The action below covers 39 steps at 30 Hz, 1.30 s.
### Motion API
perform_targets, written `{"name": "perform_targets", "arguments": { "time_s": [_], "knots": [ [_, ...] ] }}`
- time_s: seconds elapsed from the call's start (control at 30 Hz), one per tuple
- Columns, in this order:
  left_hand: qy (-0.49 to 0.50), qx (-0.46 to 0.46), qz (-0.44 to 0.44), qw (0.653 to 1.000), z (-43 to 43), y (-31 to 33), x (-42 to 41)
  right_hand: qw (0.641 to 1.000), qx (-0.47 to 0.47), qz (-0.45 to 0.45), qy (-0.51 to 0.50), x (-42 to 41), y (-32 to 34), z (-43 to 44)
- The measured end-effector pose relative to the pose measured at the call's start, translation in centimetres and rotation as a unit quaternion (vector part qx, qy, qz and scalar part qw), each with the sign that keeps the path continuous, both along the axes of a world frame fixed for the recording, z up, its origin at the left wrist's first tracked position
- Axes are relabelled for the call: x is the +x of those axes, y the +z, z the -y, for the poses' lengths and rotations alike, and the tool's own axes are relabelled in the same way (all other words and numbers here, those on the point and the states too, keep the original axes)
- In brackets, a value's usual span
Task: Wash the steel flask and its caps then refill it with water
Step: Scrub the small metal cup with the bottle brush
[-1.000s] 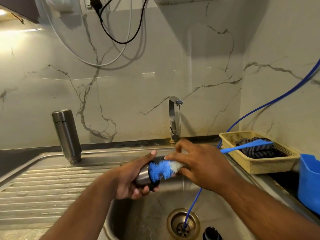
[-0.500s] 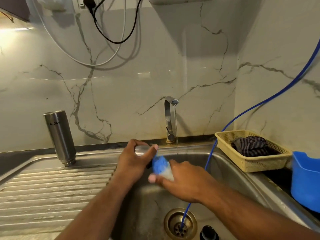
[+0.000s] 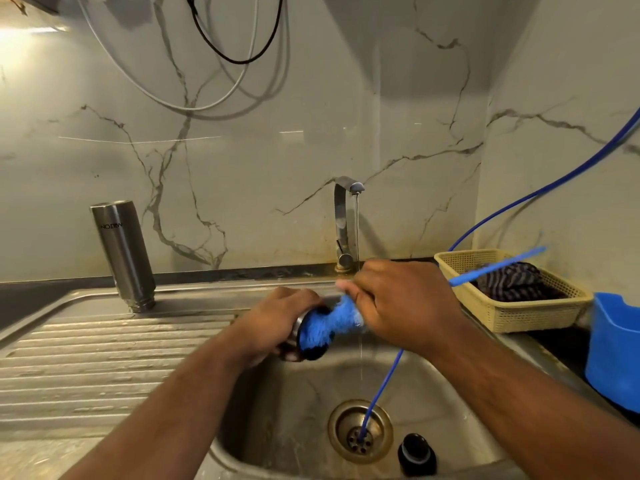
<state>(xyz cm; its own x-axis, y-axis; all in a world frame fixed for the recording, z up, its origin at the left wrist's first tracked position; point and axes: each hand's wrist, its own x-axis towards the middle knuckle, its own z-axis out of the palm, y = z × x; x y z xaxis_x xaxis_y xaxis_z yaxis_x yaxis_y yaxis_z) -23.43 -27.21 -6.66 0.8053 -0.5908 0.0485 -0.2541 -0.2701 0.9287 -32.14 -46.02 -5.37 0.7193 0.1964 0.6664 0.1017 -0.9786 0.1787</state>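
Observation:
My left hand [image 3: 280, 320] grips a steel cap [image 3: 298, 336] over the sink, its open mouth turned right. My right hand [image 3: 405, 303] grips a blue bottle brush [image 3: 329, 323] by the neck; the bristles press into the cap's mouth and the blue handle [image 3: 498, 268] sticks out to the right. The steel flask [image 3: 123, 251] stands upside down on the drainboard at the left, apart from both hands. A small black cap [image 3: 415, 453] lies in the basin near the drain. A thin stream of water runs from the tap [image 3: 343, 223].
A steel sink [image 3: 311, 410] has a ribbed drainboard [image 3: 104, 368] on the left. A blue hose [image 3: 381, 393] runs from the right wall into the drain. A yellow basket [image 3: 512, 313] with a striped cloth and a blue tub [image 3: 613, 348] stand at the right. Cables hang above.
The brush went deep into the cap half a second ago, handle hidden; now it has drawn back out to the right with the handle in view again. The left hand turned the cap.

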Motion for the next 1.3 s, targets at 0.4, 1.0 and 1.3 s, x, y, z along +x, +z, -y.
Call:
{"name": "perform_targets", "arguments": {
  "time_s": [0.4, 1.0, 1.3],
  "knots": [
    [0.339, -0.124, 0.085, 0.929, 1.4, -0.1, -0.2, 0.991, 0.054, -0.122, 0.030, -0.7, -1.7, -4.6],
    [0.104, -0.221, -0.147, 0.959, -0.2, 2.6, -1.9, 0.993, 0.072, 0.002, 0.091, -0.3, -1.5, 0.1],
    [0.300, -0.250, -0.029, 0.920, 2.5, 0.1, -2.2, 0.999, -0.037, -0.001, 0.032, 0.6, -1.6, -1.8]
  ]
}}
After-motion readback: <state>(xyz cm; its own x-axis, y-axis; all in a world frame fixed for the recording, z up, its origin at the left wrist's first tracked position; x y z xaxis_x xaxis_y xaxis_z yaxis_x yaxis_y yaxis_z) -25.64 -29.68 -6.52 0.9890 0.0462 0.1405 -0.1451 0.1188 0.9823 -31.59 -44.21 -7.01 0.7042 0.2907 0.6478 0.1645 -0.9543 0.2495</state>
